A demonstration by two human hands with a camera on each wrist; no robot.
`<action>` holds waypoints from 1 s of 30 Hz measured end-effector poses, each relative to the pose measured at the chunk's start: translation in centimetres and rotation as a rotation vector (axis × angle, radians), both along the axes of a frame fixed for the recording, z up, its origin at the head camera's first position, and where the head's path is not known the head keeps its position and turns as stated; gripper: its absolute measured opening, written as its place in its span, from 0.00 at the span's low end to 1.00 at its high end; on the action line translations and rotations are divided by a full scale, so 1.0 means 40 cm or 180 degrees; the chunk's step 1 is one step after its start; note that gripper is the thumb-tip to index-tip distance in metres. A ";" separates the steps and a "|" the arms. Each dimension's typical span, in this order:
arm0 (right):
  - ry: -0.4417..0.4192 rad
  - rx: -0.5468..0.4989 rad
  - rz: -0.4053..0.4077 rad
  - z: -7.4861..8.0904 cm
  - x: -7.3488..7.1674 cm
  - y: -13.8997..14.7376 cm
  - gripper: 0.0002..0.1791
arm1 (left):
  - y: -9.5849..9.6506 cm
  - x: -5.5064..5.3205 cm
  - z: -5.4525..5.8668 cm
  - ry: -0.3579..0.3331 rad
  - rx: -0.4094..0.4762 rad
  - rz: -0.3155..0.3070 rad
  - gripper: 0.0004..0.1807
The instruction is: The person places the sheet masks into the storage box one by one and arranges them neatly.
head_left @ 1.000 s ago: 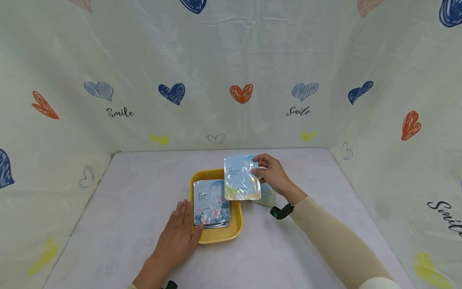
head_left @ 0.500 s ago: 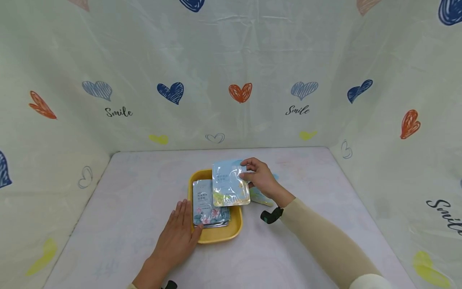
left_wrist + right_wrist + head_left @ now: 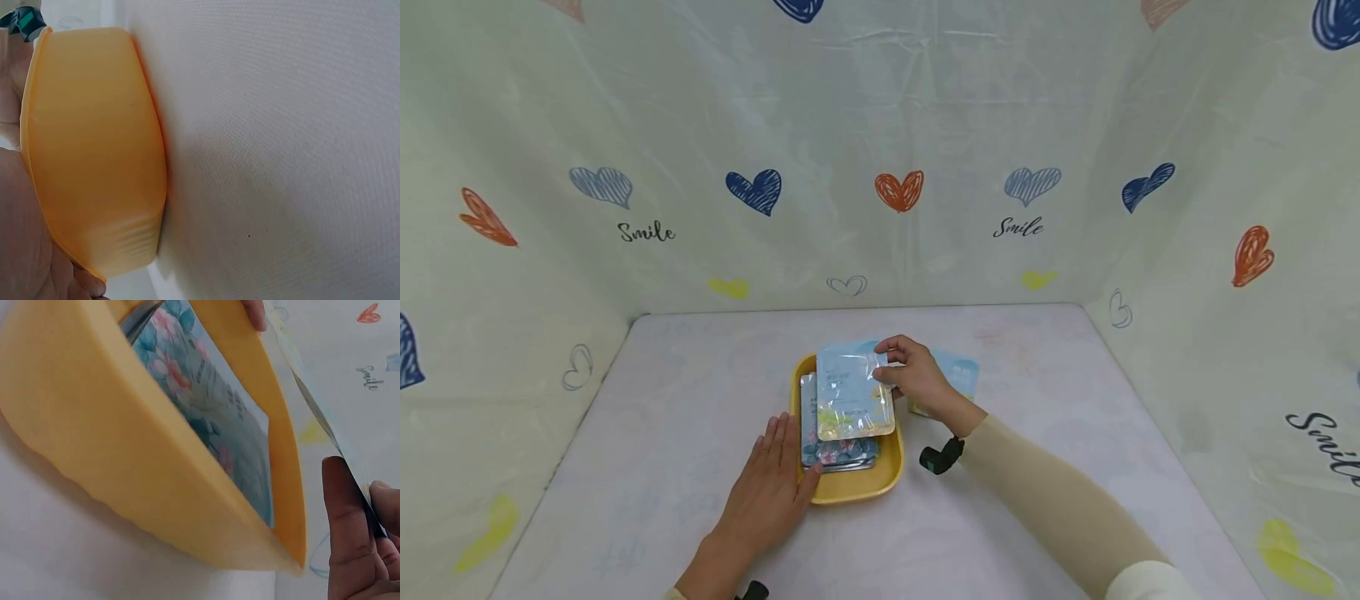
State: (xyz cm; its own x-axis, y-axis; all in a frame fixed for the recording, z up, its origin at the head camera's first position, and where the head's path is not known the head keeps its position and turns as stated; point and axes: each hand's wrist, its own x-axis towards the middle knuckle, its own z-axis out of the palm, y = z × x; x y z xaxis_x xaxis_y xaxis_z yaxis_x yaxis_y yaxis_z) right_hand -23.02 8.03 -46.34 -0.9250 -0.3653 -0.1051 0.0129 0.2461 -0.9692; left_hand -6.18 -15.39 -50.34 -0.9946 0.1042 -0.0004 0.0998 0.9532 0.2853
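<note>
A light blue mask sachet (image 3: pixel 850 396) with a yellow-green lower edge is pinched at its right side by my right hand (image 3: pixel 917 379). It overlaps the yellow tray (image 3: pixel 891 479) in the head view, and the right wrist view shows it edge-on above the tray rim. Inside the tray lies a stack of blue-grey sachets (image 3: pixel 842 454) printed with pink flowers (image 3: pixel 175 375). My left hand (image 3: pixel 767 483) rests with straight fingers along the tray's left rim; the left wrist view shows the palm against the tray's outer wall (image 3: pixel 94 144).
Another light blue sachet (image 3: pixel 958 372) lies on the white table (image 3: pixel 700 400) right of the tray, partly behind my right hand. A pale curtain printed with hearts (image 3: pixel 900 192) and words stands behind and on both sides.
My right hand has carried the light blue sachet leftward and slightly nearer, from the tray's right edge to over the stack. The left hand and tray have stayed put.
</note>
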 end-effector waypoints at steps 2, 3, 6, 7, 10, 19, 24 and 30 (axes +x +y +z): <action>0.0011 -0.0002 0.0047 0.001 0.005 -0.009 0.18 | 0.000 0.000 0.000 0.0021 0.0006 -0.0006 0.48; 0.0020 0.0000 0.0068 0.001 0.007 -0.014 0.18 | -0.001 0.000 0.000 0.0025 0.0009 -0.0008 0.48; 0.0006 0.0010 0.0105 -0.003 0.011 -0.028 0.18 | -0.001 0.000 0.001 0.0033 0.0024 -0.0011 0.47; 0.0006 0.0028 0.0113 -0.005 0.012 -0.032 0.17 | -0.001 0.000 0.001 0.0033 0.0030 -0.0011 0.47; 0.0013 0.0133 0.0101 -0.015 0.013 -0.045 0.16 | -0.001 0.000 0.001 0.0024 0.0038 -0.0007 0.47; 0.0510 0.0790 0.0116 -0.031 0.027 -0.075 0.14 | -0.002 -0.002 0.000 0.0077 0.0057 -0.0032 0.47; 0.0774 0.1116 0.0167 -0.040 0.032 -0.084 0.15 | -0.001 0.000 0.001 0.0060 0.0081 -0.0034 0.46; 0.0979 0.1517 0.0402 -0.030 0.043 -0.086 0.17 | 0.000 0.006 0.003 0.0133 0.0112 -0.0063 0.45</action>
